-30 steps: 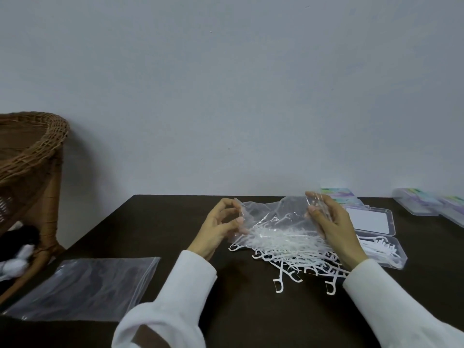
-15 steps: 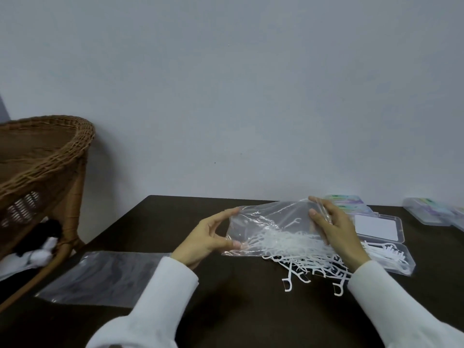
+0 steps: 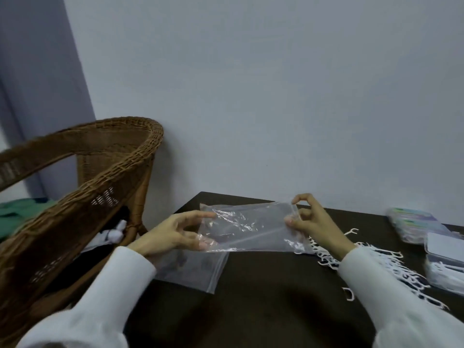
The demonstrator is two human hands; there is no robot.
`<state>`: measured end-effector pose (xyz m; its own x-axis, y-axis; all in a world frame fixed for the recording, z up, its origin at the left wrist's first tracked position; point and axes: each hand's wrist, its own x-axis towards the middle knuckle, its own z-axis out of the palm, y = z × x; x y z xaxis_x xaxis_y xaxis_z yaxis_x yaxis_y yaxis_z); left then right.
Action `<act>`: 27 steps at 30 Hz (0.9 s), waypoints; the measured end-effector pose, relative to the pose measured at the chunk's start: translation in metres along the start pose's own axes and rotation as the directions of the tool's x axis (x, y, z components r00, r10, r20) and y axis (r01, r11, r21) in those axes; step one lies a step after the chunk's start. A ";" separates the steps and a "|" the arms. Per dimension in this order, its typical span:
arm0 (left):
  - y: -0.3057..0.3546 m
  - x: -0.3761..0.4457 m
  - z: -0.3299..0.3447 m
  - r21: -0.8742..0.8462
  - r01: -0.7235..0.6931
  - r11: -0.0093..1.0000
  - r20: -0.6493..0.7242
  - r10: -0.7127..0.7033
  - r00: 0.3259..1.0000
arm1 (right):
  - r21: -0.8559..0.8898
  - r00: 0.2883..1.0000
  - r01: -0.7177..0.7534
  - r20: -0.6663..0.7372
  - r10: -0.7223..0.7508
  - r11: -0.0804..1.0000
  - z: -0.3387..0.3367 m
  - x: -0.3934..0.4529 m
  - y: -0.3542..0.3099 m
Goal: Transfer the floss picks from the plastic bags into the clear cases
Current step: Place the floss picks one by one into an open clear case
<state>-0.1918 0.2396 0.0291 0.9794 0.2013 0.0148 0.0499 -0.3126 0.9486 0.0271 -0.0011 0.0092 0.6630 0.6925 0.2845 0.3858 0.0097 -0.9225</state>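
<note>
Evidently the person is holding an emptied plastic bag [image 3: 248, 228] stretched between both hands, lifted clear of the dark table [image 3: 263, 297]. The left hand [image 3: 173, 234] is pinching the bag's left edge between thumb and fingertips, and the right hand [image 3: 308, 222] is pinching its right edge near the top corner, the other fingers curling loosely. Held taut like this, the bag is showing itself see-through and, as far as I can tell, with nothing left inside. It is hanging partly over a second flat bag [image 3: 198, 270] lying on the table at the left, which looks like the place for spent bags. The floss picks [image 3: 391, 267] are lying in a loose white heap on the table under and beyond the right wrist, just beside an open clear case [image 3: 444, 275] that is already holding some picks. Closed cases [image 3: 414, 223] are sitting farther back. A wicker chair [image 3: 82, 187] is standing to the left.
</note>
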 end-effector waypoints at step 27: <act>-0.075 -0.002 -0.047 0.673 0.284 0.682 -0.368 -0.024 0.930 | -0.701 0.896 0.375 0.442 -0.044 0.607 0.170 0.027 0.002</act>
<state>-0.2072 0.3064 -0.0268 0.8374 0.5360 0.1073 0.4440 -0.7814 0.4386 -0.0630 0.1405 -0.0292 0.2933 0.9390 0.1797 0.9325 -0.2395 -0.2705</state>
